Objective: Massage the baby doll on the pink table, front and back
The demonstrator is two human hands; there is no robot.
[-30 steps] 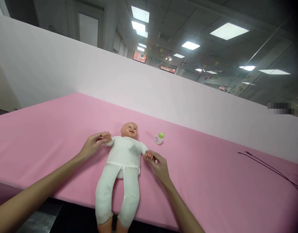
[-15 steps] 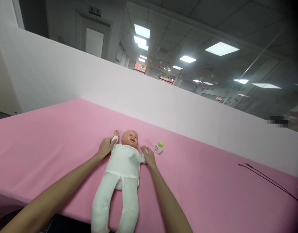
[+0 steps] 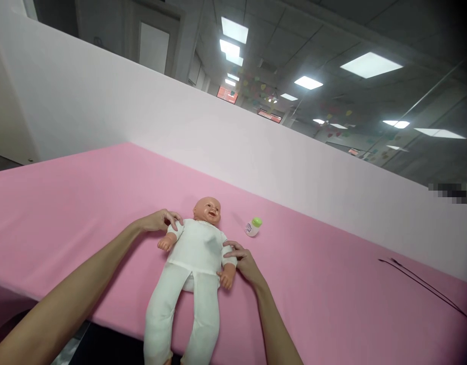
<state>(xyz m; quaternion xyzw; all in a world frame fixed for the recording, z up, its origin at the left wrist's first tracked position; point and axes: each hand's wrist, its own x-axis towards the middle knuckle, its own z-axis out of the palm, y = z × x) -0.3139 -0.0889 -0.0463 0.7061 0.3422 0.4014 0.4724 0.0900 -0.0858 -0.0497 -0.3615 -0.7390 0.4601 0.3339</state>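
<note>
A baby doll (image 3: 198, 246) in a white top and white trousers lies on its back, its head toward the far wall and its arms down beside its body. My left hand (image 3: 159, 221) is at the doll's shoulder on the left, its fingers apart and bent, the tips touching the sleeve. On the other side, my right hand (image 3: 245, 259) lays its stretched fingers across the upper sleeve, just above the doll's bare hand. Neither hand is wrapped round an arm. The doll's feet are partly cut off by the lower picture edge.
A small bottle with a green cap (image 3: 253, 227) stands right of the doll's head. Pink cloth (image 3: 324, 284) covers the table. Thin black cables (image 3: 423, 284) lie at the right. A white partition (image 3: 218, 147) rises along the far side.
Both doll arms have come down from beside the head to beside the body. My hands have loosened from the doll's forearms and now touch its upper sleeves; the view has shifted slightly.
</note>
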